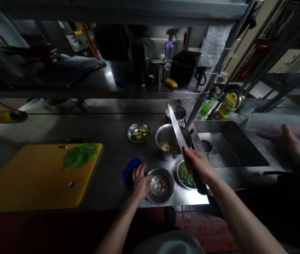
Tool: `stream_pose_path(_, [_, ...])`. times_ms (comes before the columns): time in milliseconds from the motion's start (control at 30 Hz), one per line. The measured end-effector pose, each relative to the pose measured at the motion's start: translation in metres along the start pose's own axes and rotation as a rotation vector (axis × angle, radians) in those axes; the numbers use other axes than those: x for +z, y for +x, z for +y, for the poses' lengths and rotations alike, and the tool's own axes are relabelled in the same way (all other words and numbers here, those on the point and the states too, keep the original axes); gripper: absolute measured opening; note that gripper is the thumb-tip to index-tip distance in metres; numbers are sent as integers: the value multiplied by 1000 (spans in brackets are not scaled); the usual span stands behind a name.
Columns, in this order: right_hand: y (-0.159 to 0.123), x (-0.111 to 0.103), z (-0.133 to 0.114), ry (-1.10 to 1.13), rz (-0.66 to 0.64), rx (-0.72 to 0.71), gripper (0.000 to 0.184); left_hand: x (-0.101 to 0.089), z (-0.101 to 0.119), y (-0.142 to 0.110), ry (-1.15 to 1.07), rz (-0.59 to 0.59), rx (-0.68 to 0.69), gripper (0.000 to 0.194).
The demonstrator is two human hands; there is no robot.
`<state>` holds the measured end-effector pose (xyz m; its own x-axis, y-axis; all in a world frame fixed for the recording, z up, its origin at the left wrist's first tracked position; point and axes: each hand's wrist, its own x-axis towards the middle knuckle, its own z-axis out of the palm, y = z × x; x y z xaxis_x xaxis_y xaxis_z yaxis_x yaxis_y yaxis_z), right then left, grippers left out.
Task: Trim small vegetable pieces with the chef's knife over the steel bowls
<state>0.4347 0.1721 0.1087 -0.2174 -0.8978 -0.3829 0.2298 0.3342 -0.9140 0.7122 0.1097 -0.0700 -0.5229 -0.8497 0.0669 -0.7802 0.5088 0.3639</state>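
Observation:
My right hand (198,163) is closed round the black handle of a large kitchen knife (176,127), its blade pointing up and away over the bowls. Below that hand a bowl of chopped greens (186,174) is partly covered. My left hand (141,183) has its fingers apart, between a crumpled blue cloth (129,173) and the rim of a metal bowl (150,198); whether it presses on either I cannot tell. Inside this bowl lie brown-striped slices (162,185) and a pale piece. Behind the blade stands a deeper metal bowl (161,135) with mixed food at its bottom.
On the left, a yellow cutting board (46,188) bears a green lettuce leaf (81,155). A small dish of cut vegetables (139,134) stands mid-counter. At right are a sink (241,148), a yellow jug (228,104) and another person's hand (289,141) with a blurred clear container. A shelf (99,94) runs above.

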Motion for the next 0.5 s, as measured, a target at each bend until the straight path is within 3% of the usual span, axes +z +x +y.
stream_pose_path(100, [0,1,-1,-12,-4,-10,65,6,6,2,-44,-169,106,44])
stream_pose_path(233, [-1,1,0,-14,0,-12,64,14,8,6,-47,-237,145,45])
stream_pose_path(367, [-2,-2,2,1,-7,-1,63,19,10,5,-38,-179,126,15])
stream_pose_path(500, [1,-5,2,-20,27,-14,64,11,9,1,-71,6,-30,28])
